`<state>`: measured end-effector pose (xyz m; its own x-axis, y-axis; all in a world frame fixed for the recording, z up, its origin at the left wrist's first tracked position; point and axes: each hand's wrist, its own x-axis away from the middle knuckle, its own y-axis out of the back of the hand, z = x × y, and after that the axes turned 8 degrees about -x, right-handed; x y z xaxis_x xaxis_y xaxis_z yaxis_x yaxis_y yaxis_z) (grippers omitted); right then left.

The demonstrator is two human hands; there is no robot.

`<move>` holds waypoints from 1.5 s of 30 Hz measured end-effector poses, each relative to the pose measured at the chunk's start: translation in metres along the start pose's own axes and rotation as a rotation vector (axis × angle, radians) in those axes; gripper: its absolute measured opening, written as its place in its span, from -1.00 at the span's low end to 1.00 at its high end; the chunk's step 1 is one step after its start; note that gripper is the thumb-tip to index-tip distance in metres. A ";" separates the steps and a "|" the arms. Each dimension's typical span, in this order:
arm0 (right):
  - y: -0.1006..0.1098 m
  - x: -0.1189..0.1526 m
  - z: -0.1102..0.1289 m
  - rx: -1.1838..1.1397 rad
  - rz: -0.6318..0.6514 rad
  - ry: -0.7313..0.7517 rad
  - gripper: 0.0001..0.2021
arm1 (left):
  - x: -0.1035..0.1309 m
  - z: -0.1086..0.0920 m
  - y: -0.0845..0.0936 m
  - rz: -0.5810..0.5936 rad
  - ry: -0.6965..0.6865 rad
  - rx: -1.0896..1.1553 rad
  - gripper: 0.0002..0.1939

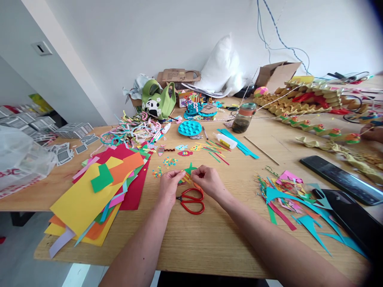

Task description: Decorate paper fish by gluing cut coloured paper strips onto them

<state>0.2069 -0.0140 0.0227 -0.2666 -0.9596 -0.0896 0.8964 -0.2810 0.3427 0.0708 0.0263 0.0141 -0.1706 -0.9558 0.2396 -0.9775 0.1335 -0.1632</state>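
My left hand (171,187) pinches the left side of a small green paper fish (190,167) with yellow and orange strips across it. On its right side, the closed fingertips of my right hand (209,182) press at the paper; whether they hold a separate strip is hidden. Just below both hands lie red-handled scissors (192,200), their blades partly covered by my left hand. Finished paper fish (185,153) lie beyond my fingers, near small piles of paper dots (170,161). Thin coloured paper strips (217,151) are spread to the right of the fish.
Stacked coloured paper (80,199) covers the left side. Paper scraps (287,195) and two phones (341,179) sit at right. Farther back are a glue bottle (226,141), a wooden stick (261,150), a glass jar (241,121), pipe cleaners (131,131) and egg cartons (299,101). Another person's hand (371,131) shows far right.
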 end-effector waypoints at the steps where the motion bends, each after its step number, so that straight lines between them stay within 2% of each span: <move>1: 0.000 0.000 0.000 -0.022 0.007 -0.021 -0.87 | 0.000 0.000 0.000 -0.001 0.001 0.004 -0.73; 15: -0.002 -0.001 -0.005 -0.205 -0.019 -0.076 -0.82 | -0.002 0.002 0.002 -0.040 -0.002 0.020 -0.72; 23: -0.006 -0.001 -0.007 -0.269 0.048 -0.109 -0.69 | -0.001 0.001 0.001 -0.035 0.007 0.025 -0.74; 45: -0.008 0.001 -0.010 -0.336 0.068 -0.117 -0.68 | 0.001 -0.001 0.000 0.016 0.056 0.046 -0.71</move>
<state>0.2027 -0.0128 0.0107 -0.2240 -0.9739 0.0366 0.9746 -0.2235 0.0157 0.0705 0.0258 0.0150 -0.1944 -0.9372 0.2895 -0.9680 0.1355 -0.2113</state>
